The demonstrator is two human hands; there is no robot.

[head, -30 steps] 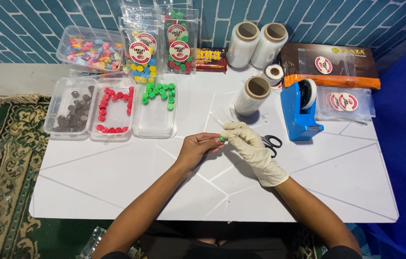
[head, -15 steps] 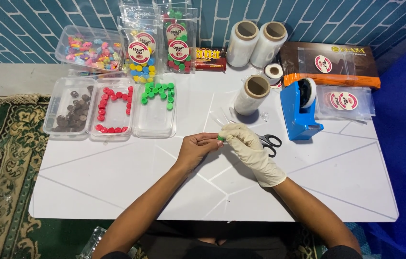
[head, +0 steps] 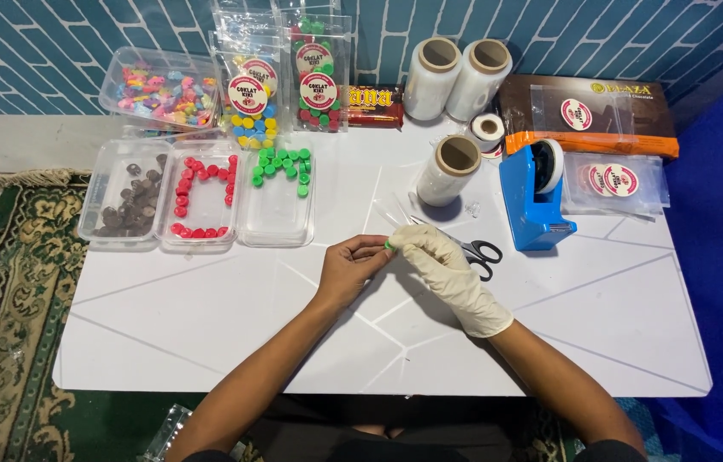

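We find the bare left hand [head: 346,272] and gloved right hand [head: 436,257] meeting just left of the scissors [head: 474,251] on the counter [head: 207,325], fingers pinching a small green piece [head: 389,245]. We judge it light, rigid, possibly slippery; grip its edges.

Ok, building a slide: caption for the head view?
Bare left hand and gloved right hand pinch a small green piece above a white table.

A small green round piece [head: 389,245] sits pinched between the fingertips of both hands. It hangs just above the white table [head: 207,325], mostly hidden.
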